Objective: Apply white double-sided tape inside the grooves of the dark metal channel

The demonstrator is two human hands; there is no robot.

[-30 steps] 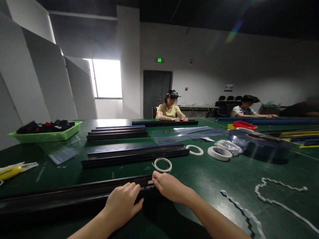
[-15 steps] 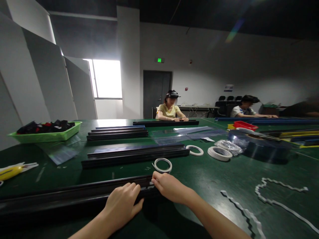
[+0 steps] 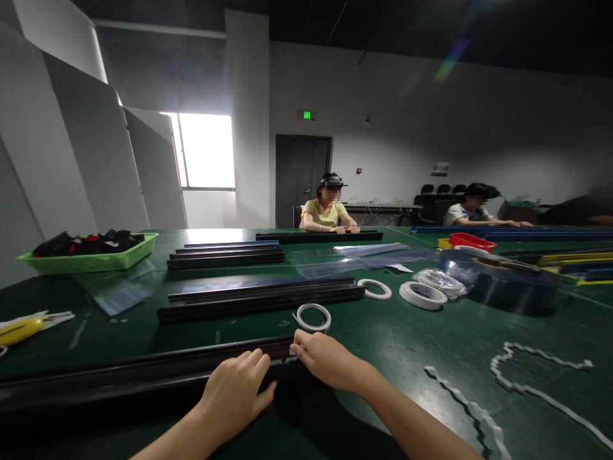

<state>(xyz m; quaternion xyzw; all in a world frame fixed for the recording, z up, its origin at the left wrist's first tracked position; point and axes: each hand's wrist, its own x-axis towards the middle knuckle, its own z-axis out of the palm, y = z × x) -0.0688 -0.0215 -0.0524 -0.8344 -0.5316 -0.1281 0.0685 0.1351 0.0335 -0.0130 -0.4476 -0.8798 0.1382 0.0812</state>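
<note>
A long black channel-shaped profile [image 3: 119,378] lies across the green table in front of me, running off to the left. My left hand [image 3: 239,386] is wrapped over its near wall close to the right end, thumb on the near side. At that end my right hand [image 3: 323,358] is closed in a pinch, fingertips at the channel. A small whitish bit shows at these fingertips, too small to name. Just beyond my right hand lies a white tape roll [image 3: 313,317] with a loose end.
More black profiles [image 3: 258,300] lie farther back. Right of them are tape rolls [image 3: 422,296] and a large dark film roll [image 3: 512,281]. Crinkled white strips [image 3: 517,387] lie at right. A green basket [image 3: 96,262] and yellow-handled tool [image 3: 22,331] stand left. Two people sit across the table.
Hardly anything differs. Both my hands stay at the same spots on the profile, with only a slight shift of the right fingertips.
</note>
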